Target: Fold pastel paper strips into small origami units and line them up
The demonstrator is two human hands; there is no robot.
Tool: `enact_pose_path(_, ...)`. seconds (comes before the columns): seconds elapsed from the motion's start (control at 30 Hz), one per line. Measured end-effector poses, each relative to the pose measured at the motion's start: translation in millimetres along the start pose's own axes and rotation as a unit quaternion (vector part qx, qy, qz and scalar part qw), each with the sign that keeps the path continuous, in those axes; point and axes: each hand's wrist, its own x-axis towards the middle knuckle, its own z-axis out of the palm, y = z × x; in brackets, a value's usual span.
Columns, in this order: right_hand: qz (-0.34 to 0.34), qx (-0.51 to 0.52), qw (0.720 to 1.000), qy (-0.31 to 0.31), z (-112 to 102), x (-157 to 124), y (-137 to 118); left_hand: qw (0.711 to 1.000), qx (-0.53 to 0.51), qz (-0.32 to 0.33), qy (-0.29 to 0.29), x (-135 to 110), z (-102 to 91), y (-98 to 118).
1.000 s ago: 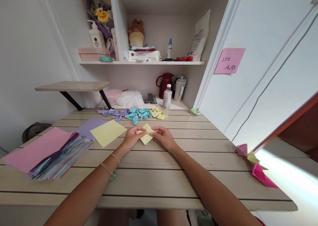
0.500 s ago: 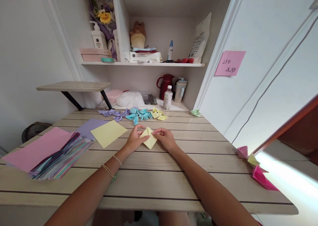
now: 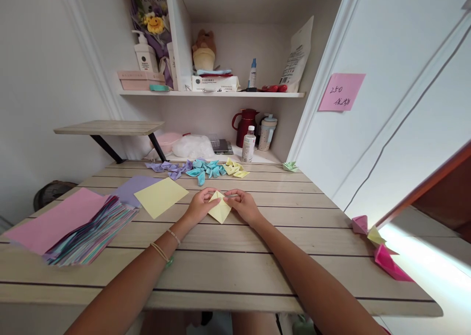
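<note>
A pale yellow piece of origami paper (image 3: 221, 213), folded into a small diamond with creases, sits between my hands above the middle of the table. My left hand (image 3: 200, 205) grips its left corner, thumb on top and fingers behind. On the opposite side, my right hand (image 3: 244, 205) pinches the right corner with its thumb over the face of the paper. The fingertips behind the paper are partly hidden. Beyond my hands lie folded purple pieces (image 3: 171, 168), blue pieces (image 3: 205, 169) and yellow pieces (image 3: 234, 168) in a row.
Left of my arms are a yellow sheet (image 3: 161, 196), a purple sheet (image 3: 134, 189) and a paper stack (image 3: 91, 234) topped with a pink sheet (image 3: 61, 217). Pink folded paper (image 3: 390, 264) lies along the right edge. A bottle (image 3: 249, 146) stands at the back below the shelf (image 3: 217, 94).
The folded paper has shifted slightly toward me, and my left fingers have drawn in closer behind it. My right thumb still rests on its right side.
</note>
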Motion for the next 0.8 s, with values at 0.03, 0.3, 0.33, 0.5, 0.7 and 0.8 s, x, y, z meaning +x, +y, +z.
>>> enact_pose_path(0.03,0.002,0.0,1.0,-0.001,0,0,0,1.0,0.007,-0.003,0.015,1,-0.6,-1)
enact_pose_path(0.3,0.025,0.06,0.998,0.001,2,-2,-5,0.996,0.023,-0.001,0.085,5,-8.1,-2)
enact_pose_path(0.33,0.026,0.07,0.997,0.002,2,-2,-6,0.996,0.02,0.001,0.088,5,-8.4,-1)
enact_pose_path(0.5,0.041,0.082,0.996,-0.012,0,-1,-7,0.997,0.002,-0.012,0.071,5,-8.8,1)
enact_pose_path(0.7,0.065,0.032,0.996,-0.051,-2,-2,-8,0.997,0.037,0.01,0.06,7,-11.7,-2)
enact_pose_path(0.8,0.053,0.024,0.997,-0.042,-1,-4,-10,0.997,0.053,0.024,0.055,5,-10.6,0)
